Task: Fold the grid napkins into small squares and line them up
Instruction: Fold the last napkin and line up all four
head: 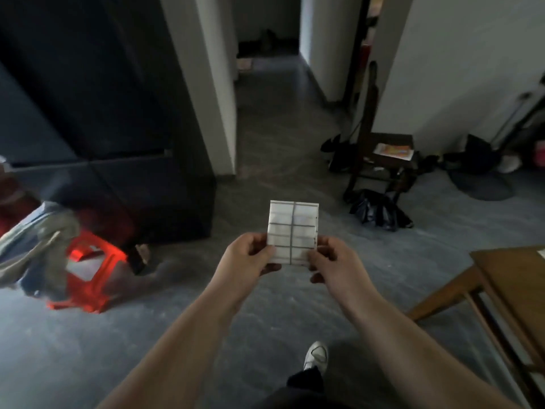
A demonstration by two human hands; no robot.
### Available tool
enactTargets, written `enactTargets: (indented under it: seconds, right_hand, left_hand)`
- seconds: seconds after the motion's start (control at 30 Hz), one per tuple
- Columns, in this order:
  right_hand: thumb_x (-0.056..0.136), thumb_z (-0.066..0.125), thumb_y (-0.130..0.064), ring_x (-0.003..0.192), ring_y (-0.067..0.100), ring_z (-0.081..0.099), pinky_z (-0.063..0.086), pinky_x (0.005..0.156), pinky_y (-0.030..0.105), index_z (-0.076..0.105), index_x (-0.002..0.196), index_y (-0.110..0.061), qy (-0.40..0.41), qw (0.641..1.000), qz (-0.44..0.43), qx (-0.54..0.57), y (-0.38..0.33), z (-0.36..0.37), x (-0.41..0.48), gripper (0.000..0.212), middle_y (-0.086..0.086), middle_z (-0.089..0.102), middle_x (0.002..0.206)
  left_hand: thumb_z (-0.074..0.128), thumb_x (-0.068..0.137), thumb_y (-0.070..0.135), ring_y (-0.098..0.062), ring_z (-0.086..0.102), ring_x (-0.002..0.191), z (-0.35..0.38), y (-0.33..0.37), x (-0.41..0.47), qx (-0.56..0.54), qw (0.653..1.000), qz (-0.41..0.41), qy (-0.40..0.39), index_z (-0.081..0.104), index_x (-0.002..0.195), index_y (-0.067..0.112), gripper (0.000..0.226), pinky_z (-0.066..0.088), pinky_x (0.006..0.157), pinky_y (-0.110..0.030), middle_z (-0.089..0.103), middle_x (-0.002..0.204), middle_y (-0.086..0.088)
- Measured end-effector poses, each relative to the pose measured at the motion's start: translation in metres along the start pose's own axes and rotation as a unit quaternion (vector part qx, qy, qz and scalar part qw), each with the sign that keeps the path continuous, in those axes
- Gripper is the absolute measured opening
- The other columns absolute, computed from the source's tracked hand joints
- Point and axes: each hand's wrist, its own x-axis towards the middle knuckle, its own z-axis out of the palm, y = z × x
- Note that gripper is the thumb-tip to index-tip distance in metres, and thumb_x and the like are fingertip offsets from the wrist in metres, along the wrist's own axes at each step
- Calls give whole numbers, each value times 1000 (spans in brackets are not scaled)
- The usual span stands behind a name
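Observation:
A white napkin with a grey grid (pixel 292 228), folded into a small upright rectangle, is held in the air in front of me above the floor. My left hand (pixel 250 256) pinches its lower left corner. My right hand (pixel 330 258) pinches its lower right corner. The upper part of the napkin stands free above both hands.
A wooden table (pixel 513 278) juts in at the right edge. An orange plastic stool (pixel 88 270) with clothes draped over it stands at the left, by a dark cabinet (pixel 118 143). A dark wooden chair (pixel 383 160) and scattered items lie at the back right. Grey floor (pixel 265 305) lies below.

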Motion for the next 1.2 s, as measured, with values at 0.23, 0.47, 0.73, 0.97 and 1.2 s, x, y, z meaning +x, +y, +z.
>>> enactTargets:
  seconds: [0.23, 0.47, 0.73, 0.97, 1.2]
  right_hand:
    - [101, 58, -11, 62, 7, 63, 54, 62, 29, 62, 111, -20, 38, 998, 27, 30, -24, -81, 135, 14, 3, 69, 85]
    - [99, 62, -19, 76, 17, 68, 57, 74, 38, 61, 105, -29, 105, 994, 32, 7, -39, -155, 226, 12, -1, 72, 89]
    - [98, 62, -12, 70, 14, 64, 55, 68, 34, 63, 99, -26, 233, 969, 71, 28, -29, -237, 356, 14, 4, 71, 84]
    - [98, 60, -11, 70, 13, 63, 55, 70, 36, 64, 103, -20, 344, 934, 81, 47, -49, -321, 462, 10, 8, 71, 89]
    - [100, 61, -18, 74, 13, 67, 56, 66, 23, 62, 102, -25, 472, 871, 104, 89, -45, -419, 488, 8, 3, 71, 90]
  left_hand:
    - [65, 97, 13, -20, 74, 83, 94, 47, 150, 99, 993, 18, -67, 67, 102, 23, 11, 54, 62, -33, 77, 93, 1]
    - [65, 97, 13, -22, 73, 86, 182, 77, 256, 110, 982, 6, -154, 66, 107, 18, 12, 58, 73, -38, 76, 97, -3]
    - [65, 97, 15, -15, 71, 83, 303, 102, 409, 166, 943, 65, -283, 67, 104, 22, 9, 56, 68, -29, 75, 95, -2]
    - [63, 99, 16, -20, 70, 86, 432, 144, 538, 205, 887, 73, -408, 64, 106, 22, 10, 56, 68, -28, 73, 97, -3]
    - [63, 97, 9, -16, 68, 78, 588, 173, 577, 219, 818, 87, -525, 64, 104, 16, 9, 54, 64, -26, 72, 97, -12]
